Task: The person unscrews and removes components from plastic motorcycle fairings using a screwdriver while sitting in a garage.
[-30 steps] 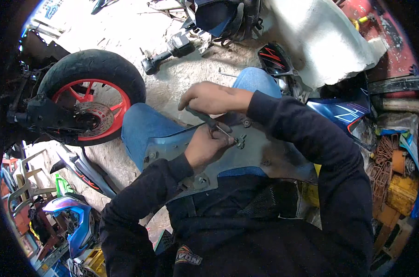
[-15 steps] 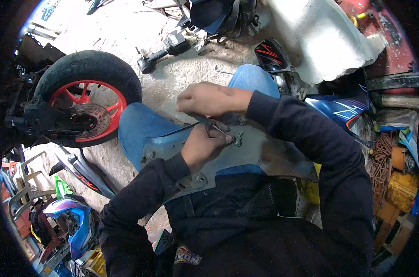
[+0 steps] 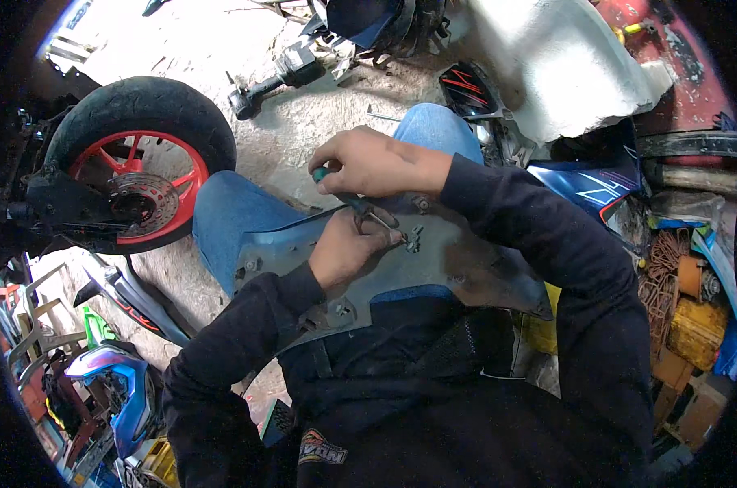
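Observation:
A grey plastic motorcycle fairing panel (image 3: pixel 458 244) lies across my lap with its inner side up. Above it my right hand (image 3: pixel 360 167) is closed on a screwdriver, whose green handle (image 3: pixel 321 173) peeks out between the fingers. My left hand (image 3: pixel 352 244) rests on the panel, thumb and fingers pinched about the screwdriver's thin metal shaft near its tip. That tip is beside a small cluster of clips or fasteners (image 3: pixel 414 239) on the panel; any small part under the left fingertips is hidden.
A wheel with a red rim (image 3: pixel 132 163) stands at the left. A power tool (image 3: pixel 275 80) lies on the floor ahead. Painted fairing pieces, a blue one (image 3: pixel 132 390) and a dark one (image 3: pixel 588 187), lie to either side. Yellow containers (image 3: pixel 697 333) and rusty chain (image 3: pixel 667 264) are at the right.
My right hand has turned on the screwdriver, so its green handle now shows. My left hand keeps its place on the panel. The whole view has shifted slightly.

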A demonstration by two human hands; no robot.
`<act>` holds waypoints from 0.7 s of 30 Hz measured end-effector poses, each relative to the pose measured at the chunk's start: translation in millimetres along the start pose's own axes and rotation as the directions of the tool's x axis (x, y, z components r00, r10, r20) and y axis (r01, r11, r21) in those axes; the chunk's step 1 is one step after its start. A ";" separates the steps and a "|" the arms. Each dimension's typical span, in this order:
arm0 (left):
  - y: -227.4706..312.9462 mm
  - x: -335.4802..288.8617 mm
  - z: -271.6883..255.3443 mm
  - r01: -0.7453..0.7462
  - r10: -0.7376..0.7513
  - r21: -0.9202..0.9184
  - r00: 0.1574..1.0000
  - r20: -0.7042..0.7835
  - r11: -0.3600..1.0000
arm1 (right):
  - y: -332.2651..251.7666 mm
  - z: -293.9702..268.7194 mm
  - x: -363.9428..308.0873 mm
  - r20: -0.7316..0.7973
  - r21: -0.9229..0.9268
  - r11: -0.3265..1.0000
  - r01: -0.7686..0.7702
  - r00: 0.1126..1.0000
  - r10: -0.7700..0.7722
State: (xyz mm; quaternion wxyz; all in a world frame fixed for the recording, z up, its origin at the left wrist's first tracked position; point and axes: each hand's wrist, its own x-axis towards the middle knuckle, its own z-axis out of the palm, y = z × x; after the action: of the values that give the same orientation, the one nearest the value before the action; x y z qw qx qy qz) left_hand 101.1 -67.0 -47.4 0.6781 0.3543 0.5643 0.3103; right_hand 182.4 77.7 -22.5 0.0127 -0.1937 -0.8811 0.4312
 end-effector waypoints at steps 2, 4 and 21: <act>2.2 0.1 0.5 -0.004 0.004 -0.004 1.000 0.005 1.000 | -0.8 -2.4 0.9 0.002 -0.020 1.000 0.007 1.000 -0.007; 4.1 -1.3 0.3 -0.011 0.011 -0.006 1.000 0.011 1.000 | -0.6 -2.6 1.5 0.001 -0.042 0.999 0.015 1.000 -0.015; 55.8 -15.8 -75.7 -0.266 0.165 0.585 0.961 0.222 0.766 | 0.6 -81.2 -49.4 -0.316 0.278 0.960 -0.014 0.943 0.105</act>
State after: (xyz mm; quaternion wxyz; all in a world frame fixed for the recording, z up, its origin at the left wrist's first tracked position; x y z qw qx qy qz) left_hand 22.6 -39.1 -0.9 0.5296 0.6395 0.5342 0.1589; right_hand 243.6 121.9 35.2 0.1725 -0.2860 -0.7927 0.5100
